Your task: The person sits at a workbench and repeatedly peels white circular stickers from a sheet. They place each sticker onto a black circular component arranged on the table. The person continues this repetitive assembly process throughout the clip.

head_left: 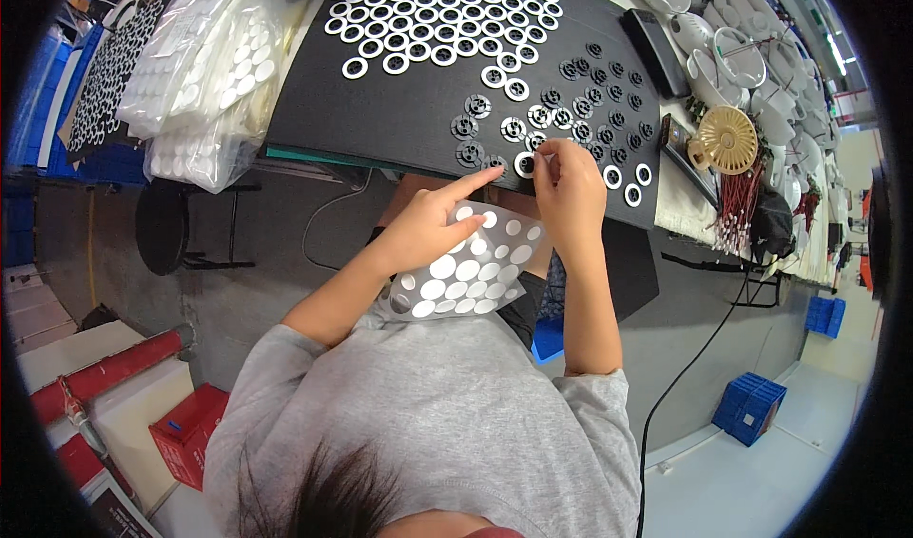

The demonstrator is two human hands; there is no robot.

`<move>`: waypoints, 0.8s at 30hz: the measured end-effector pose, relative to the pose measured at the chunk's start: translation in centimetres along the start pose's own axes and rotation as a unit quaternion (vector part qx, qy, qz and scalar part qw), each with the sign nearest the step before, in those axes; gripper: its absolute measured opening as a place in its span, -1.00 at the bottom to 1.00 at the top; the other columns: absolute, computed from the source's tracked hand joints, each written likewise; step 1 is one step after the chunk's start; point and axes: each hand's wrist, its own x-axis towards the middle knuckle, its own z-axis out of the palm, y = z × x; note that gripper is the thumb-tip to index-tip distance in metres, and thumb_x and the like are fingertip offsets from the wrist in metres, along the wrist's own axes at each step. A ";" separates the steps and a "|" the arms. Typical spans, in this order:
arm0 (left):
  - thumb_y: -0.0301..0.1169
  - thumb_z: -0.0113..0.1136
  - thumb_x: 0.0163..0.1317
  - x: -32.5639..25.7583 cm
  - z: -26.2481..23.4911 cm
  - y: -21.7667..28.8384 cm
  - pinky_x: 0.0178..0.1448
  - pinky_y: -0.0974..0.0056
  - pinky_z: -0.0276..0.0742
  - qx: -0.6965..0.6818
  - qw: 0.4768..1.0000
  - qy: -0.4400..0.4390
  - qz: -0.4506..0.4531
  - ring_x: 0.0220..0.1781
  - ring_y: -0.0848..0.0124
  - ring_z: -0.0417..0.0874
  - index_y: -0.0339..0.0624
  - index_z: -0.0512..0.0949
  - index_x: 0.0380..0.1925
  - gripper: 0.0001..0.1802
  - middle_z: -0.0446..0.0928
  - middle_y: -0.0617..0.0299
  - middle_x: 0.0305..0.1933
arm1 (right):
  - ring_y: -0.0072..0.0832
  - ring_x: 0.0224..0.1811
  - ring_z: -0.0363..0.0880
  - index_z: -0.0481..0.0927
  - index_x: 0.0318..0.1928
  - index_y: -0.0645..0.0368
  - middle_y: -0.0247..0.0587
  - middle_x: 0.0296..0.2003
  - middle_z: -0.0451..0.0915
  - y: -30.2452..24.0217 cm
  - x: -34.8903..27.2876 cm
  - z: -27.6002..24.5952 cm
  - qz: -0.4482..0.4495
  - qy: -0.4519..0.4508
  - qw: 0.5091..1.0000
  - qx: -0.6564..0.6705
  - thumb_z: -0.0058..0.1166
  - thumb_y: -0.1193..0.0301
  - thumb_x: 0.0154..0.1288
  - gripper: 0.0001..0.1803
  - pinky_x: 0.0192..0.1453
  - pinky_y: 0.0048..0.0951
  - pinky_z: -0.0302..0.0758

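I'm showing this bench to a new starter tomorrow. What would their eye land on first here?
Probably the black mat on the bench, its far end covered in rows of white rings and its near edge scattered with dark round parts. Next, the two hands at that near edge: the left hand rests on a sheet of white round stickers, while the right hand pinches something small over a ring.

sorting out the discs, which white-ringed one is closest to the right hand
The white-ringed disc just left of the right hand's fingertips, at the mat's near edge; the others lie farther off.
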 end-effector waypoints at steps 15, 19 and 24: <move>-0.55 0.06 0.10 -0.2 -0.3 -0.7 0.12 0.41 0.28 -0.081 0.995 0.027 0.043 0.03 0.50 0.41 -0.23 0.22 0.19 -0.41 0.39 0.10 0.09 | -0.31 -0.43 0.37 0.52 -0.33 0.18 -0.26 -0.53 0.41 0.3 -1.9 0.4 -0.037 0.019 0.999 -0.035 0.17 0.47 -0.06 -0.78 -0.31 -0.32 0.27; -0.56 0.07 0.11 -0.9 -0.6 0.1 0.13 0.41 0.29 -0.149 0.989 -0.002 -0.002 0.06 0.48 0.39 -0.33 0.27 0.13 -0.48 0.37 0.13 0.09 | -0.33 -0.41 0.36 0.55 -0.31 0.16 -0.25 -0.51 0.41 -0.6 -2.4 -0.5 -0.015 0.028 0.999 -0.005 0.18 0.48 -0.08 -0.77 -0.30 -0.34 0.26; -0.52 0.06 0.15 -1.5 -0.6 0.6 -0.04 0.46 0.39 -0.158 0.987 0.000 -0.019 -0.09 0.57 0.46 -0.33 0.37 -0.05 -0.67 0.46 0.19 -0.10 | -0.35 -0.34 0.36 0.57 -0.32 0.16 -0.24 -0.42 0.42 -2.5 -4.6 -2.0 -0.039 0.043 0.989 0.133 0.21 0.51 -0.12 -0.76 -0.25 -0.40 0.26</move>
